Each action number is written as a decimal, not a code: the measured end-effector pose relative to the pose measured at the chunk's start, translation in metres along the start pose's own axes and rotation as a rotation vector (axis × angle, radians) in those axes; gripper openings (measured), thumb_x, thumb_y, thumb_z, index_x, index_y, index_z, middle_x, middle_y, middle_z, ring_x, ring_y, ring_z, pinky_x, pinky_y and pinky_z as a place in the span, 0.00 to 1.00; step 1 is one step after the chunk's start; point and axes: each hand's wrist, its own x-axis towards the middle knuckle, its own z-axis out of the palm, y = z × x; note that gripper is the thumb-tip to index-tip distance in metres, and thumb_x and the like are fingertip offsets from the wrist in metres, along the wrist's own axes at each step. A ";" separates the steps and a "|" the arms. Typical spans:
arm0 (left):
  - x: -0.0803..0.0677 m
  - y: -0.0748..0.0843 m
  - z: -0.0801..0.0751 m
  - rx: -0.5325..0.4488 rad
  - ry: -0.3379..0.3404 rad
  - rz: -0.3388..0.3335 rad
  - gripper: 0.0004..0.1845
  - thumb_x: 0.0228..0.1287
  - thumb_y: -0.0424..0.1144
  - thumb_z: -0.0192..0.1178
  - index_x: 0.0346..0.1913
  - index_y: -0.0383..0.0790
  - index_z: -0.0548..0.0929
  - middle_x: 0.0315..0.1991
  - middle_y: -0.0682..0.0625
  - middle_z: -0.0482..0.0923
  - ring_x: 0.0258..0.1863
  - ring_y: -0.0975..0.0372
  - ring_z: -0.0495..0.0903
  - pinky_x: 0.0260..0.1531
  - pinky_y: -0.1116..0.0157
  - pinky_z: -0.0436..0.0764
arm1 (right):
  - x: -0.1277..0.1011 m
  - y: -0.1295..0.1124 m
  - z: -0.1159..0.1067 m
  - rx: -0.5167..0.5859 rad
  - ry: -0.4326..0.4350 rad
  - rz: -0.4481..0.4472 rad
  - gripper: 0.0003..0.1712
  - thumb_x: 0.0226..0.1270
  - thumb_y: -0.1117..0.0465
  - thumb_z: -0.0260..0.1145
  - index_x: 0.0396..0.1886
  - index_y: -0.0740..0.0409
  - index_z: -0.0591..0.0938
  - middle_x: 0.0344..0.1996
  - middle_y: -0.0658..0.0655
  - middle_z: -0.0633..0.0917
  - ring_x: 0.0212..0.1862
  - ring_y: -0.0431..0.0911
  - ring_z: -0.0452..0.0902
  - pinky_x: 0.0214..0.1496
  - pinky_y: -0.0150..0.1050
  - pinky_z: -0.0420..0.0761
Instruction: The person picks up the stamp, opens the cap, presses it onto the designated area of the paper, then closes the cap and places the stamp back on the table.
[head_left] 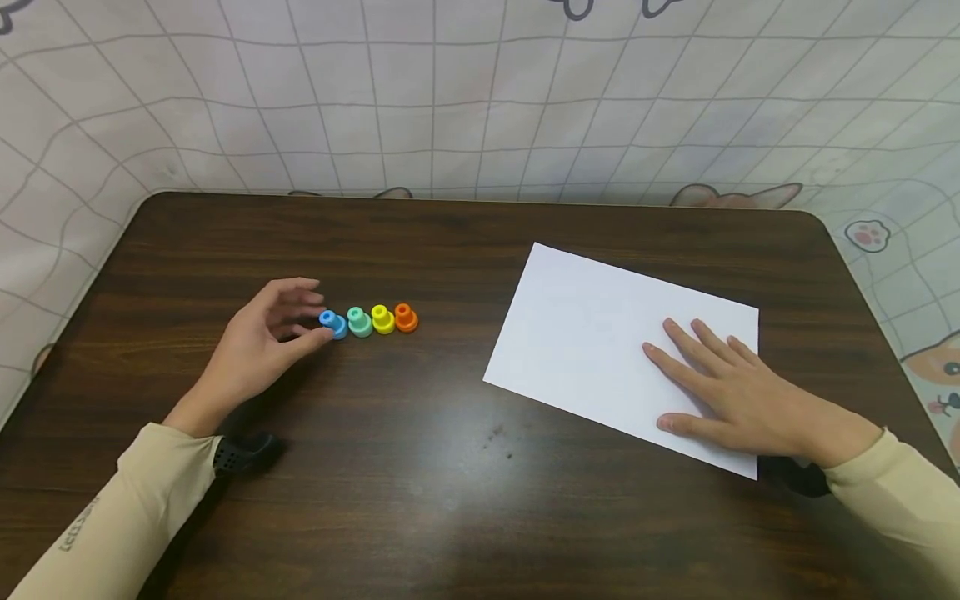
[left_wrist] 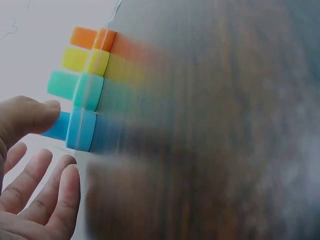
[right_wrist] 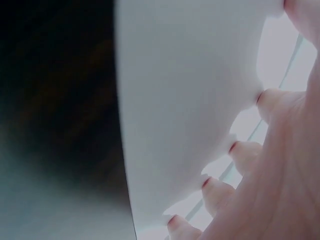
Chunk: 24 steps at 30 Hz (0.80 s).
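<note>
Now left hand (head_left: 258, 346) thumb touching blue stamp (head_left: 333, 323); right hand (head_left: 731, 392) flat, fingers spread, on paper (head_left: 592, 333).

Left wrist view: table (left_wrist: 225, 125) blurred; left hand (left_wrist: 30, 165) cut by frame edge, thumb hiding blue stamp (left_wrist: 75, 129) tip.

Middle of table (head_left: 420, 467): bare dark wood between the two hands, open to pass.
Left side: four pegs (head_left: 367, 320) stand in a tight row, touching one another; left hand (head_left: 258, 346) closes off the blue end.
Behind pegs: bare wood up to the far edge.
Right side: paper (head_left: 592, 333) lies flat, right hand (head_left: 738, 392) resting on its near corner.
Far edge: curtain (head_left: 480, 100) hangs close behind.
</note>
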 end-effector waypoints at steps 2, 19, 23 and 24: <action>0.001 0.000 0.001 -0.011 0.000 -0.007 0.31 0.66 0.36 0.71 0.69 0.42 0.73 0.58 0.44 0.82 0.46 0.79 0.80 0.45 0.86 0.79 | 0.000 -0.001 0.001 0.000 0.000 -0.007 0.53 0.68 0.31 0.63 0.85 0.34 0.50 0.86 0.57 0.44 0.86 0.66 0.38 0.80 0.77 0.47; 0.003 0.001 0.003 0.099 -0.026 -0.035 0.16 0.69 0.45 0.69 0.56 0.44 0.83 0.53 0.47 0.84 0.38 0.76 0.79 0.41 0.86 0.78 | 0.005 -0.009 0.000 0.000 0.009 -0.071 0.52 0.68 0.31 0.64 0.85 0.32 0.51 0.86 0.56 0.47 0.86 0.64 0.39 0.82 0.74 0.46; 0.002 0.000 0.003 0.107 -0.017 -0.027 0.15 0.69 0.45 0.69 0.53 0.45 0.83 0.51 0.48 0.84 0.36 0.74 0.80 0.39 0.85 0.78 | 0.006 -0.012 0.000 -0.003 0.010 -0.084 0.52 0.68 0.31 0.64 0.84 0.32 0.52 0.86 0.56 0.47 0.86 0.64 0.39 0.81 0.74 0.49; 0.002 0.000 0.003 0.104 -0.016 -0.026 0.15 0.69 0.45 0.69 0.53 0.45 0.84 0.51 0.48 0.84 0.36 0.74 0.80 0.39 0.85 0.78 | 0.006 -0.012 0.000 -0.003 0.011 -0.087 0.51 0.68 0.31 0.64 0.84 0.32 0.52 0.86 0.56 0.48 0.86 0.64 0.40 0.81 0.74 0.49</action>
